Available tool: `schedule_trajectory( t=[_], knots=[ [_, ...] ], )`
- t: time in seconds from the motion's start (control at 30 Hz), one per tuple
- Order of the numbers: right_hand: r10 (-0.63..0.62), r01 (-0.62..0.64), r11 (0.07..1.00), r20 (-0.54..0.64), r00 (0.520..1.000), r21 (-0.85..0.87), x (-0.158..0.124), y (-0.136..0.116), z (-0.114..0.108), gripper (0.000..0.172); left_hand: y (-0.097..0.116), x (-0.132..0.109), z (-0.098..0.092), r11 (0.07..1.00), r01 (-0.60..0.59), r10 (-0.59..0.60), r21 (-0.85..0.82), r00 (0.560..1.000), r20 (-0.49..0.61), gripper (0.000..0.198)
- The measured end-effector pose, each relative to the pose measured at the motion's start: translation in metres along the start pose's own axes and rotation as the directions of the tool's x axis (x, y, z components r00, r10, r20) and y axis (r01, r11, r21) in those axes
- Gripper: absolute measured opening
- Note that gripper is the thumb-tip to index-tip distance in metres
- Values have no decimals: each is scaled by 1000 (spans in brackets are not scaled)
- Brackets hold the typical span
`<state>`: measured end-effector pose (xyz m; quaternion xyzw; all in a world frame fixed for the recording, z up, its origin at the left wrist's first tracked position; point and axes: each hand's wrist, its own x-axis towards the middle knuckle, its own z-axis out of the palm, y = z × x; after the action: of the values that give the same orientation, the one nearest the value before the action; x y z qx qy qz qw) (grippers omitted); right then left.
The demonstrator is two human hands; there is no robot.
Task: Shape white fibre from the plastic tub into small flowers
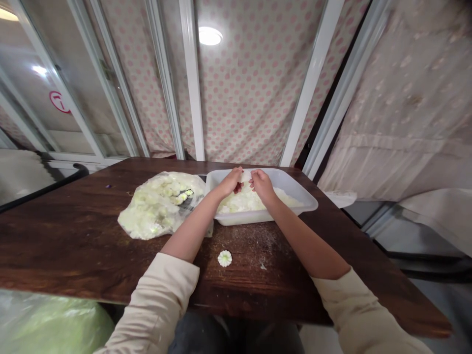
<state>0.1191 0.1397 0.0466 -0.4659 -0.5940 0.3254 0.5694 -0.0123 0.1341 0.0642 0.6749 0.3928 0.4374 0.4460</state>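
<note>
Above a white plastic tub (236,219), my left hand (233,182) and my right hand (261,183) face each other with bent fingers. Between them, a thin white piece (246,176) is pinched at both sides; its exact kind is too small to make out. Loose whitish, petal-like bits (245,201) cover the bottom of the tub. Left of it, a clear plastic bag (147,216) holds pale yellow-green flower heads, and a few small flowers (183,196) show at its open side. One white flower with a greenish centre (224,258) lies between my forearms.
Everything stands on a dark wooden table (73,236), with white specks scattered in front of the tub. A large bag with light green contents (55,324) is below the table's left front edge. Framed panels with a dotted curtain (254,88) rise behind the table.
</note>
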Motion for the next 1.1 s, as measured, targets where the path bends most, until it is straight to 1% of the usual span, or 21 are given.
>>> schedule_trajectory(
  t=[0.07, 0.13, 0.23, 0.33, 0.43, 0.5, 0.57, 0.63, 0.7, 0.83, 0.87, 1.0, 1.1],
  knots=[
    [-19, 18, 1000, -12, 1000, -8, 0, 1, 0, 19, -2, 2, 0, 999, 20, -20, -30, 1000, 0, 17],
    [-37, 37, 999, -20, 999, -19, 0, 1, 0, 20, -3, 3, -1, 1000, -2, 1, -5, 1000, -29, 10],
    [-57, 56, 998, -26, 998, -28, 1, 2, 0, 19, -1, 2, 0, 999, -30, 33, 40, 996, -78, 15],
    [-52, 52, 998, -15, 999, -19, 2, 2, 0, 21, 1, 0, 2, 999, -35, 36, 31, 997, -64, 15],
    [-42, 42, 998, 4, 999, -35, 1, 1, 0, 23, 1, 0, 2, 998, -65, 65, 21, 997, -35, 9],
    [-29, 31, 998, 37, 999, -63, -1, 0, 1, 24, 0, 0, 2, 991, -136, 136, 18, 991, 14, 6],
    [-5, 12, 997, 99, 995, -73, -2, -3, 2, 27, -2, 1, 1, 980, -198, 196, 14, 977, 79, 10],
    [13, -5, 999, 152, 988, -53, -4, -5, 2, 29, -3, 1, 0, 976, -217, 215, 4, 969, 121, 12],
    [22, -18, 1000, 169, 985, -24, -5, -7, 3, 30, -2, 1, -1, 978, -207, 208, -24, 972, 113, 12],
    [14, -18, 1000, 205, 979, 15, -5, -6, 3, 35, 2, -1, -2, 978, -196, 200, -74, 978, 53, 17],
    [13, -19, 999, 219, 976, 28, -5, -6, 3, 36, 3, -1, -2, 977, -199, 203, -74, 978, 52, 17],
    [1, -21, 997, 265, 964, 71, -5, -6, 4, 36, 4, -4, -1, 969, -230, 239, -95, 965, 105, 15],
    [-37, -2, 992, 300, 953, 128, -6, -7, 3, 35, 4, -5, 0, 974, -195, 205, -111, 975, 88, 21]
  ],
)
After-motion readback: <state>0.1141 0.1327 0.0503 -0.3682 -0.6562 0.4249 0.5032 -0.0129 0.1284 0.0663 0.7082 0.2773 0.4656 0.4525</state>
